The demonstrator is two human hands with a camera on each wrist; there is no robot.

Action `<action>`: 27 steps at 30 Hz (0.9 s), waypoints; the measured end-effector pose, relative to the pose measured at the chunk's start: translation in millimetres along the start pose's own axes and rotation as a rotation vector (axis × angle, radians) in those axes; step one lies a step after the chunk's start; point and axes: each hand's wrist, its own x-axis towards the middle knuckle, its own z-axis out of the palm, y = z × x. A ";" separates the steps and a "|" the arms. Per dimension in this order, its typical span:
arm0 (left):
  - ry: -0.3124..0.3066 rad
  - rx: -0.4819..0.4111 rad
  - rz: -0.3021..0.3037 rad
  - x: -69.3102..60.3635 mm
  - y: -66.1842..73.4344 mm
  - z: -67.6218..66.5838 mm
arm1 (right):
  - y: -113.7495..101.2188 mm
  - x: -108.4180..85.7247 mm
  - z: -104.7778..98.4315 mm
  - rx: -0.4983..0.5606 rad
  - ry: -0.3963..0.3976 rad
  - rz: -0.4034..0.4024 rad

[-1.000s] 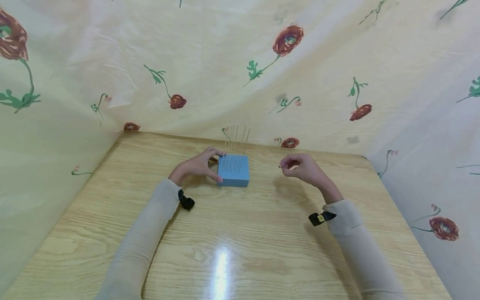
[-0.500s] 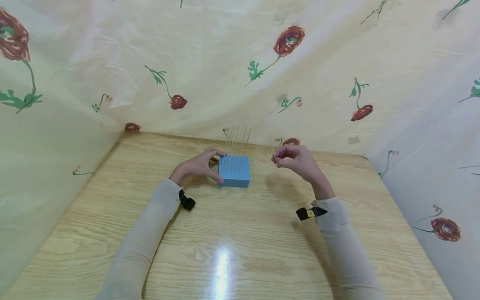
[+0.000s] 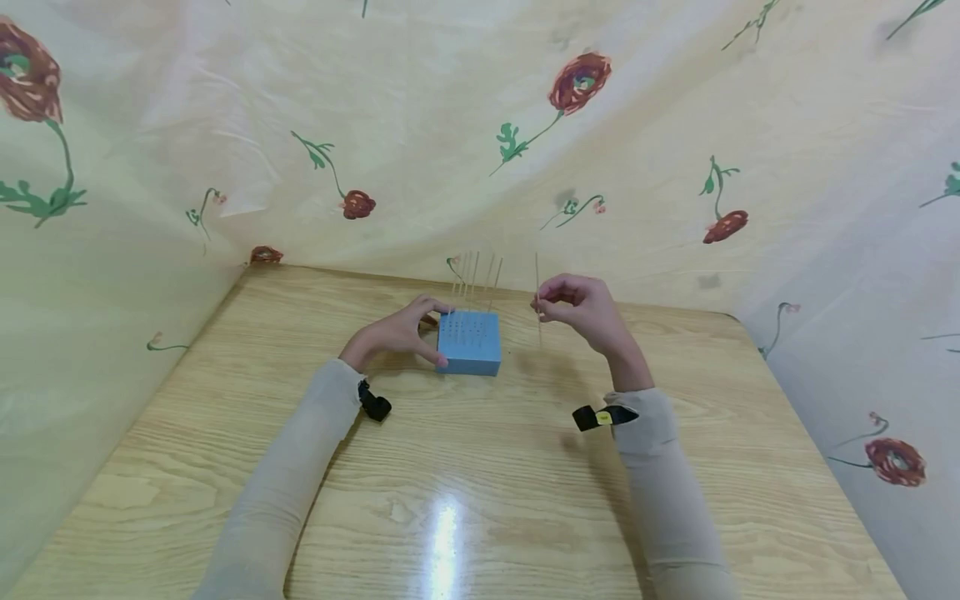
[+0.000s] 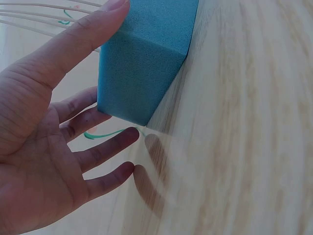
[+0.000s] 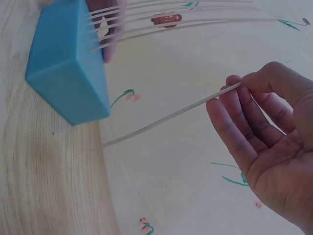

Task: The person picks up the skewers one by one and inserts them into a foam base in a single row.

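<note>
A blue foam block (image 3: 480,365) with rows of small holes in its top stands on the table. Several thin wooden skewers (image 3: 476,275) stick up from its far part. My left hand (image 3: 393,332) holds the block from the left, thumb at the near corner and index finger at the far one; in the left wrist view the lower fingers are spread off it. To the right of the block, my right hand (image 3: 588,310) pinches one more wooden skewer (image 5: 161,121) between thumb and fingertips. That skewer is upright in the head view, apart from the block, its lower end pointing down.
The light wood table (image 3: 517,500) reaches back to a flower-printed cloth (image 3: 420,125) that hangs behind and at both sides. Each wrist wears a small black camera on a strap, the right one (image 3: 592,418) above the table.
My right hand has moved left towards the block and slightly up, turning the skewer upright. My left hand and the block have stayed in place.
</note>
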 end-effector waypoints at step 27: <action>0.008 0.014 0.004 -0.1 0.9 -0.3 | -2.3 22.9 41.6 0.241 0.069 -0.123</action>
